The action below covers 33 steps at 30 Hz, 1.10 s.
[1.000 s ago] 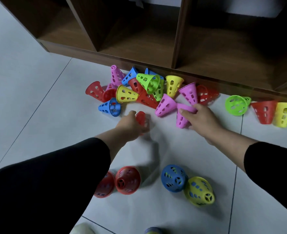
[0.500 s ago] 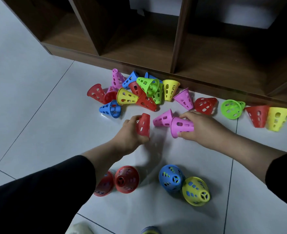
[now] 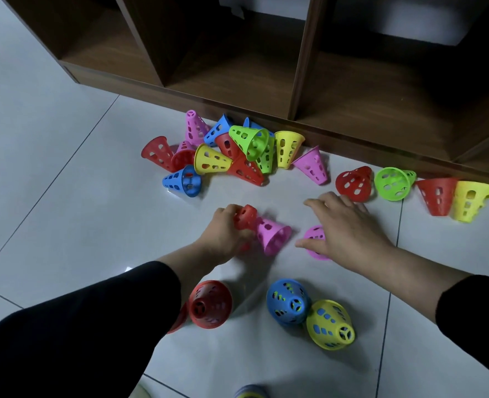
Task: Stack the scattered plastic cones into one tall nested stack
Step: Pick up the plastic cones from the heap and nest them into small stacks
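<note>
My left hand [image 3: 223, 234] grips a red cone [image 3: 245, 216] just above the tiled floor. A pink cone [image 3: 272, 234] lies on its side right beside that hand, touching the red one. My right hand [image 3: 349, 228] rests over another pink cone [image 3: 314, 239], fingers spread across its top. A heap of several coloured cones [image 3: 237, 152] lies by the shelf base. Near me stand a red cone [image 3: 210, 304], a blue cone [image 3: 288, 301] and a yellow cone [image 3: 331, 324].
A dark wooden shelf unit [image 3: 300, 67] runs along the far side. More cones lie at the right: red [image 3: 354, 183], green [image 3: 392, 183], red [image 3: 437, 195], yellow [image 3: 471, 199]. White floor tiles [image 3: 65, 196] spread to the left.
Both hands drew back toward me from the heap. The right hand brought a pink cone along and now covers it; a second pink cone now lies against the left hand's red cone.
</note>
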Each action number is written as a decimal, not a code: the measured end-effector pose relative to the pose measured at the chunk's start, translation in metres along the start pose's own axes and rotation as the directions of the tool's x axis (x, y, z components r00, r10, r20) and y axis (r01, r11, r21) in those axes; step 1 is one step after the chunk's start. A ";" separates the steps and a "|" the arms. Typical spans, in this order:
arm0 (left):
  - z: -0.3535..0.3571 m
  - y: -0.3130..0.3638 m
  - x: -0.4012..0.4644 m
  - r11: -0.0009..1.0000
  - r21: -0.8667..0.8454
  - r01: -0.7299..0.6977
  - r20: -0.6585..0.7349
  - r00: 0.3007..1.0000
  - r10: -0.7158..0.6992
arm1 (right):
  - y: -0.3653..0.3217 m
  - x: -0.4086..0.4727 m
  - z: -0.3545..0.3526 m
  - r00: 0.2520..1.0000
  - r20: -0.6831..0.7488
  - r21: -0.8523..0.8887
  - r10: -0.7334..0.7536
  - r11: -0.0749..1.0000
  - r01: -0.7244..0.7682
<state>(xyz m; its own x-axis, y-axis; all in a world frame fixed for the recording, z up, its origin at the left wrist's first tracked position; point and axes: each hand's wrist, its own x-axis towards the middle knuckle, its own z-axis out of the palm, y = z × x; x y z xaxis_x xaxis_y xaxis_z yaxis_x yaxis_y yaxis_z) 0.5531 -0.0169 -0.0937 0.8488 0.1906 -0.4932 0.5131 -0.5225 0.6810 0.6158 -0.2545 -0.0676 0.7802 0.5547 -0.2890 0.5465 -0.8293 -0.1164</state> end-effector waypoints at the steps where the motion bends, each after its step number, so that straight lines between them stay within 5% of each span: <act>1: 0.000 -0.001 0.000 1.000 -0.011 -0.002 -0.006 1.000 0.002 | -0.007 0.001 -0.004 0.998 -0.029 0.033 -0.050 0.998 0.051; 3: -0.002 -0.001 0.001 0.999 -0.048 -0.002 -0.027 1.000 0.000 | -0.024 0.008 -0.008 0.994 -0.013 0.142 -0.108 0.984 0.109; 6: -0.010 -0.005 -0.002 0.999 0.032 0.000 -0.034 0.999 0.001 | -0.048 0.023 -0.005 0.987 0.155 0.307 -0.039 0.952 -0.010; 10: -0.026 -0.015 -0.014 0.976 0.201 -0.080 0.049 0.996 0.072 | -0.074 0.039 0.004 0.962 0.270 0.319 0.043 0.938 -0.132; 12: -0.040 -0.017 -0.020 0.955 0.234 -0.183 -0.036 0.980 0.196 | -0.087 0.044 0.008 0.957 0.283 0.319 0.068 0.934 -0.161; 16: -0.082 -0.034 -0.007 0.803 0.546 -0.238 -0.234 0.878 0.418 | -0.098 0.046 0.013 0.947 0.310 0.328 0.080 0.926 -0.186; 21: -0.118 -0.053 0.036 0.516 0.854 -0.074 -0.081 0.959 0.272 | -0.088 0.048 0.008 0.931 0.349 0.353 0.106 0.905 -0.235; 29: -0.133 -0.050 0.036 0.432 0.884 -0.180 -0.023 0.905 0.424 | -0.052 0.044 -0.028 0.969 0.226 0.623 0.099 0.750 -0.222; 33: -0.129 -0.039 -0.006 0.584 0.730 -0.355 -0.020 0.843 0.538 | -0.017 0.025 -0.054 0.983 0.006 0.725 0.182 0.676 -0.130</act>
<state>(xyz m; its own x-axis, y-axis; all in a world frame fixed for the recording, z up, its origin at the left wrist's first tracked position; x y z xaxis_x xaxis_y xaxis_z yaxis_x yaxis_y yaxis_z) 0.5442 0.1095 -0.0475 0.9939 -0.1035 -0.0382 -0.0952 -0.9795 0.1776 0.6426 -0.2224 -0.0212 0.8649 0.3937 -0.3113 0.0476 -0.6817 -0.7300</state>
